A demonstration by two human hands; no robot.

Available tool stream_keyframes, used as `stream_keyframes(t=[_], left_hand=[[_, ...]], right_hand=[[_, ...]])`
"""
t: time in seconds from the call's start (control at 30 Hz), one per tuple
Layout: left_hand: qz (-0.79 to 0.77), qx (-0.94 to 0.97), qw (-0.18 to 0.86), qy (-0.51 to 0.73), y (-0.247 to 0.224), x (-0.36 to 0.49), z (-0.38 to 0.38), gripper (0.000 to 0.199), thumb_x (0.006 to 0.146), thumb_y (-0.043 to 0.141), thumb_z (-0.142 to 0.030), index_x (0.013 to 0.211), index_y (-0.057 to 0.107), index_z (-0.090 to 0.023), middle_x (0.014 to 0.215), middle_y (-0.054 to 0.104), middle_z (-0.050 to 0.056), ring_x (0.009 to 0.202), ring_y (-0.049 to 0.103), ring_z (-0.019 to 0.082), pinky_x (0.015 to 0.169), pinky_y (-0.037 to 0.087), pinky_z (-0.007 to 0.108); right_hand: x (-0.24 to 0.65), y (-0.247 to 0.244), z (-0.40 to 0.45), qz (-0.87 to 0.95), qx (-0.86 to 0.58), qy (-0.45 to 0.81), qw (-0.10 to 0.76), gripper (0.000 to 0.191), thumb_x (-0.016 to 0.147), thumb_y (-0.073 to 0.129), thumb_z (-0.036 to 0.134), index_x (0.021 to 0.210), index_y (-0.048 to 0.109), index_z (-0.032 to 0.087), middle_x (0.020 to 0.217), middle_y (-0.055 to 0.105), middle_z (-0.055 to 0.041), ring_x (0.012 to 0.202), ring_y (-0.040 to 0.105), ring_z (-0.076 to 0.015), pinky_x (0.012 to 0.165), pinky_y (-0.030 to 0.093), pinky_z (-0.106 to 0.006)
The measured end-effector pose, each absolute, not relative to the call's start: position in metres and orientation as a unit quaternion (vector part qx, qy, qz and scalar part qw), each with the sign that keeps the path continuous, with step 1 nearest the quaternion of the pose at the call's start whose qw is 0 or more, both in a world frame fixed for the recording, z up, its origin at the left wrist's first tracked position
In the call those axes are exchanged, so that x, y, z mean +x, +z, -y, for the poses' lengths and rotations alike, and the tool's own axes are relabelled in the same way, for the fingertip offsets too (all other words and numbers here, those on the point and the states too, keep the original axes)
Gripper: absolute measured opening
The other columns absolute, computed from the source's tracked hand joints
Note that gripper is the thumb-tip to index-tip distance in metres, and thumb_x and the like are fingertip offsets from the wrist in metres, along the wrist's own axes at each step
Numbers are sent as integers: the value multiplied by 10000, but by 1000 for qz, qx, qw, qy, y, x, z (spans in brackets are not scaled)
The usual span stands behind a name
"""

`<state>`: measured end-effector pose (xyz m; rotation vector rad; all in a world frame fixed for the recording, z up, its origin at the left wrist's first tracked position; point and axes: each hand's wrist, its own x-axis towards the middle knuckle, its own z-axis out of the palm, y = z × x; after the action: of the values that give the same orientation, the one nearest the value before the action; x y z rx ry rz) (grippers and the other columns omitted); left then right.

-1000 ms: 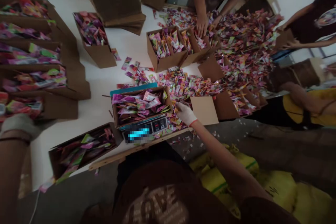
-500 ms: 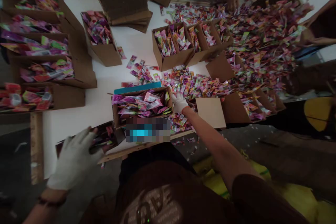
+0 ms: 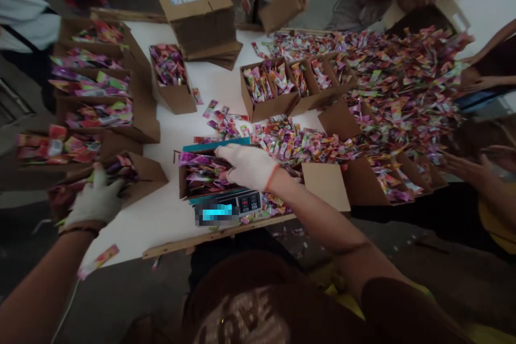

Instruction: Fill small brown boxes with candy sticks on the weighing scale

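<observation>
My right hand (image 3: 245, 166), in a white glove, lies over the sachets in an open cardboard box (image 3: 185, 183) on a digital scale (image 3: 245, 203). Its fingers point into the box, and whatever they hold is hidden. My left hand (image 3: 94, 203), also gloved, grips the near edge of another sachet-filled cardboard box (image 3: 145, 174) at the table's left side. A loose heap of colourful foil sachets (image 3: 290, 142) lies just beyond my right hand.
A much larger sachet pile (image 3: 403, 86) covers the white table (image 3: 173, 226) to the right, among rows of filled cardboard boxes (image 3: 94, 97). A flat cardboard sheet (image 3: 325, 187) lies by the scale. Co-workers' hands (image 3: 463, 161) reach in from the right, and other people stand along the far side.
My left hand has shifted the near box up and left along the table. My right hand has moved from the sachet heap onto the box on the scale.
</observation>
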<state>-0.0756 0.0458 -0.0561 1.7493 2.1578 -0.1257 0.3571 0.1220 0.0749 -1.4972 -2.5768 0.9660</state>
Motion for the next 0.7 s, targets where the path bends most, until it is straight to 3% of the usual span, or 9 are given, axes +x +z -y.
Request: stream_keyframes(t=[0.07,0.13,0.23,0.27,0.33,0.43,0.5,0.57,0.7], left_hand=[[-774,610,155,-64,-44,-59,-39,658,1005,700,-532,1481,736,-80,2034,107,408,1703,447,730,1325,389,888],[-785,604,134,-35,-31,-35,-26,775,1008,696,-540,1571,678,-9,1994,104,488,1758,375,748,1357,365,884],[-789,593,135,83,-13,-1,-6,637,1050,632,-513,1482,739,-57,1980,258,450,1807,414,649,1401,436,738],[-788,588,139,120,-8,8,1,566,1064,613,-509,1419,766,-96,1961,348,419,1812,443,604,1393,474,679],[-783,578,162,163,0,21,11,466,1073,607,-516,1318,794,-167,1872,540,355,1787,518,543,1342,550,606],[-789,546,203,195,5,29,21,407,1032,646,-544,1234,815,-234,1697,734,269,1695,634,511,1298,601,590],[-790,529,214,223,2,29,26,398,997,663,-564,1191,812,-251,1629,778,248,1654,668,506,1309,598,608],[-787,522,218,244,-4,28,33,401,976,655,-568,1167,798,-246,1557,803,257,1628,684,512,1328,583,639],[-799,486,231,268,-16,24,50,454,934,616,-583,1158,767,-218,1441,829,286,1525,739,512,1353,556,695]], right_hand=[[331,77,-125,820,-496,268,-103,504,1045,803,193,1543,815,271,1572,799,-162,1235,881,-333,1022,727,-439],[322,76,-132,824,-496,249,-115,396,1062,711,123,1413,850,243,1487,824,-167,1266,873,-329,1040,713,-428],[340,74,-141,827,-473,304,11,162,996,716,81,1035,808,209,1228,856,-115,1216,836,-282,1116,666,-386],[352,75,-142,812,-471,338,72,119,966,749,106,936,750,221,1129,841,-89,1141,820,-265,1079,669,-371],[378,76,-140,750,-475,419,190,215,948,813,228,837,632,264,934,772,-35,952,772,-236,899,680,-346],[425,80,-137,629,-502,500,319,351,924,900,481,882,603,298,821,706,9,740,704,-211,638,621,-326],[458,83,-138,584,-545,480,362,404,886,936,564,946,638,298,838,711,11,697,696,-207,593,603,-327],[490,83,-139,579,-625,381,360,397,856,958,536,996,682,288,894,734,-16,757,729,-228,656,634,-353],[525,78,-130,605,-728,166,278,509,782,978,338,1242,792,224,1240,825,-150,1003,803,-305,918,693,-463]])
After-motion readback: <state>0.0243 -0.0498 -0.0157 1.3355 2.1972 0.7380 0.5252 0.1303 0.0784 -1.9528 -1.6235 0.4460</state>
